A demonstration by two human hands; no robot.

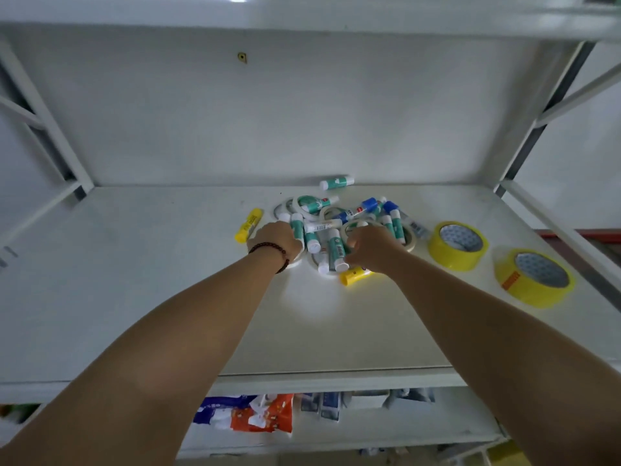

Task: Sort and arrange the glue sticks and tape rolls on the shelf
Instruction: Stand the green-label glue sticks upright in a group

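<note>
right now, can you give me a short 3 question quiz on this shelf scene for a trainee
1. True or false: the two big yellow tape rolls lie right of the mixed pile.
2. Which wrist wears the bead bracelet?
3. Multiple choice: the lone glue stick by the back wall is A) yellow B) teal and white C) red.

Key: 1 true; 2 the left hand's; 3 B.
</note>
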